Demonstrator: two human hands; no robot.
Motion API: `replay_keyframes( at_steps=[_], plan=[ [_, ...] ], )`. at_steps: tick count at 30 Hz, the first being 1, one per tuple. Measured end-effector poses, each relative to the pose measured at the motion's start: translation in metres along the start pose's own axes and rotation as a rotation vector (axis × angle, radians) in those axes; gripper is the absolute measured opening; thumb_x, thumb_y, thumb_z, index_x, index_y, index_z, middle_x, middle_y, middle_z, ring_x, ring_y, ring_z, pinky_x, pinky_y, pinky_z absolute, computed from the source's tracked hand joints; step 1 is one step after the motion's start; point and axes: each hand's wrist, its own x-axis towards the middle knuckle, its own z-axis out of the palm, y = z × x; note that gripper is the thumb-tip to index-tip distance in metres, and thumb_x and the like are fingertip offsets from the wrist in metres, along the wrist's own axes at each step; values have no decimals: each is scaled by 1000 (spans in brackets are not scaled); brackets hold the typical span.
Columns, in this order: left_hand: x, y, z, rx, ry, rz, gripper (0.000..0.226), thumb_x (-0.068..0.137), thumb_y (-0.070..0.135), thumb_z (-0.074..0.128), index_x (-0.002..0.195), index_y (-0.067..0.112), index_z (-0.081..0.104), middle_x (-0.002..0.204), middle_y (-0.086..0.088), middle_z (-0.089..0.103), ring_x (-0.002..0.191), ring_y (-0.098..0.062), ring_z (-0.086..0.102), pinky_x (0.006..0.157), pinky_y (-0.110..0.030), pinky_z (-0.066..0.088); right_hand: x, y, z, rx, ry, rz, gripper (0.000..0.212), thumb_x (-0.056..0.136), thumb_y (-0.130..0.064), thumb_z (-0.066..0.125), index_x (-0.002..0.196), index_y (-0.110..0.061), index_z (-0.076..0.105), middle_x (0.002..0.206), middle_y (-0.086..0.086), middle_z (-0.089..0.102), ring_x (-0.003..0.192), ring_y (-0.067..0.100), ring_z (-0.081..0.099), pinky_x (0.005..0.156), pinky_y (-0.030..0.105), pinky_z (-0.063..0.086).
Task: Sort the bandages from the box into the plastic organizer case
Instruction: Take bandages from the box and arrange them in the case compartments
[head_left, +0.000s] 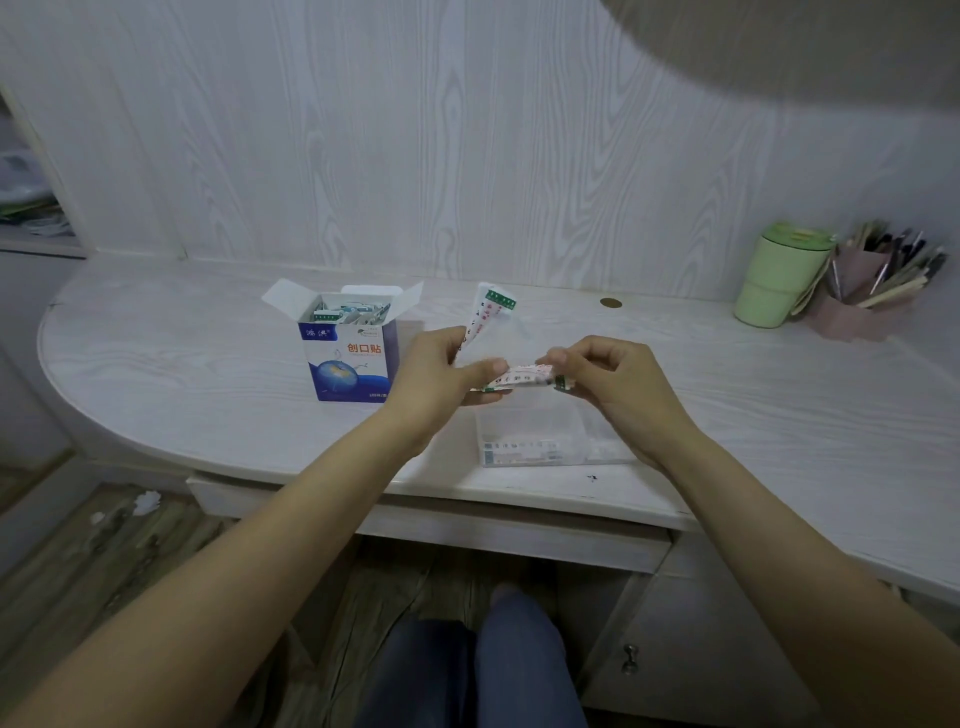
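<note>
An open blue-and-white bandage box stands on the desk left of centre, with wrapped bandages inside. A clear plastic organizer case lies in front of me; some bandages rest along its near side. Above the case, my left hand and my right hand pinch opposite ends of a joined strip of wrapped bandages. Another section of the strip sticks up from my left hand's fingers.
The white wood-grain desk curves round on the left and meets a wall panel behind. At the back right stand a green cup and a pink pen holder. A drawer sits under the desk edge; my knees show below.
</note>
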Motion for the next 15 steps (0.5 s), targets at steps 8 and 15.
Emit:
replay_keyframes(
  at_steps=[8,15],
  plan=[
    [2,-5,0,199,47,108,14,85,5,67,98,3,64,92,-14,66,83,-19,65,65,-23,58,5,-2,0,-220,-6,18,26,76,2,74,96,-13,67,76,17,67,65,13,63,60,17,53],
    [-2,-9,-15,192,105,21,16,93,12,58,109,14,57,89,-3,72,66,-19,71,57,-25,56,6,0,-12,-427,-116,121,15,80,1,71,86,-12,74,74,5,69,63,8,63,71,22,57]
  ],
)
